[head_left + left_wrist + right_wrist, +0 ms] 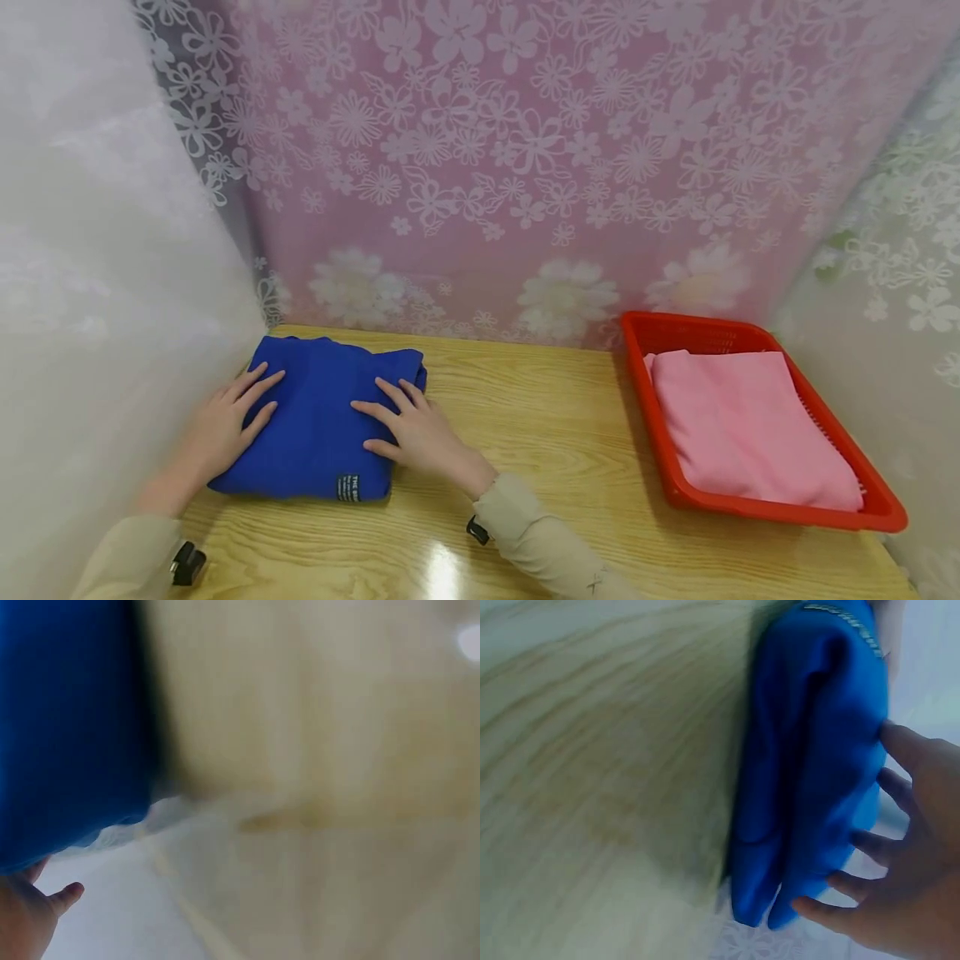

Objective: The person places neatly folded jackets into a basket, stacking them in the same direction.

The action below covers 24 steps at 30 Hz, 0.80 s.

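A blue garment (322, 417), folded into a thick squarish bundle, lies on the left part of the wooden table. A small dark label with white print shows near its front edge. My left hand (225, 425) rests on the bundle's left side with fingers spread. On the right side, my right hand (420, 429) touches the top with its fingers apart. In the right wrist view, the garment's layered folded edge (810, 772) faces the camera, and the right hand's fingertips (870, 844) lie along it. The left wrist view catches only a thumb (67, 896) beside the blue cloth (67, 727).
At the right of the wooden table (525, 417) stands a red plastic basket (675, 492) with a folded pink cloth (750, 429) inside. A pink flowered curtain (480, 167) hangs behind, and pale sheeting (112, 250) closes off the left side.
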Tool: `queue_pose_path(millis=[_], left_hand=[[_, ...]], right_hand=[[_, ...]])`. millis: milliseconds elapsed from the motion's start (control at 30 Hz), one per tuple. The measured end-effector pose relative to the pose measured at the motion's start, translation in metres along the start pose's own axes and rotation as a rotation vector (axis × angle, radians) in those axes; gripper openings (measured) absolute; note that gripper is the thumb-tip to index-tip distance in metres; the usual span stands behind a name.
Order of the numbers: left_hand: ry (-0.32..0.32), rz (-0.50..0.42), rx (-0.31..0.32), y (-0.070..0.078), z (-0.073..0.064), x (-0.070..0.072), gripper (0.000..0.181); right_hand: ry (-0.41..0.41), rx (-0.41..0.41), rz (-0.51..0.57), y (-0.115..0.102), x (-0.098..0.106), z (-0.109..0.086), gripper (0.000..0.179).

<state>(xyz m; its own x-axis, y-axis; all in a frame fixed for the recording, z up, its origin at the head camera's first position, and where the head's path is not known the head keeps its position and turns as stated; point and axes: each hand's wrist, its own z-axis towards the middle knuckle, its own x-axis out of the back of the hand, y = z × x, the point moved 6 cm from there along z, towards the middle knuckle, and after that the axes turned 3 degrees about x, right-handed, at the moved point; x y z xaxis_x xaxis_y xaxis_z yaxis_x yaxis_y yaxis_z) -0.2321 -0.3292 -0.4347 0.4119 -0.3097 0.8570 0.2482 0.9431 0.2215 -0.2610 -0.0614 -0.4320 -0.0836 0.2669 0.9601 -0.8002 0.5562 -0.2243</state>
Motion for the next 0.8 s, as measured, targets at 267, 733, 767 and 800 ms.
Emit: queue_pose_path(millis=[267, 733, 767, 800], left_hand=[[0.041, -0.075, -0.007, 0.0, -0.007, -0.011, 0.048], [0.011, -0.067, -0.011, 0.019, 0.001, -0.021, 0.045], [0.021, -0.062, -0.016, 0.022, 0.001, -0.022, 0.045], [0.03, -0.055, -0.021, 0.024, 0.002, -0.023, 0.045]], right_hand=[[-0.1, -0.062, 0.05, 0.008, -0.01, -0.005, 0.059], [-0.142, -0.078, 0.054, 0.02, -0.005, -0.024, 0.059], [-0.147, -0.086, 0.062, 0.021, -0.004, -0.025, 0.059], [-0.146, -0.09, 0.066, 0.023, -0.003, -0.027, 0.059]])
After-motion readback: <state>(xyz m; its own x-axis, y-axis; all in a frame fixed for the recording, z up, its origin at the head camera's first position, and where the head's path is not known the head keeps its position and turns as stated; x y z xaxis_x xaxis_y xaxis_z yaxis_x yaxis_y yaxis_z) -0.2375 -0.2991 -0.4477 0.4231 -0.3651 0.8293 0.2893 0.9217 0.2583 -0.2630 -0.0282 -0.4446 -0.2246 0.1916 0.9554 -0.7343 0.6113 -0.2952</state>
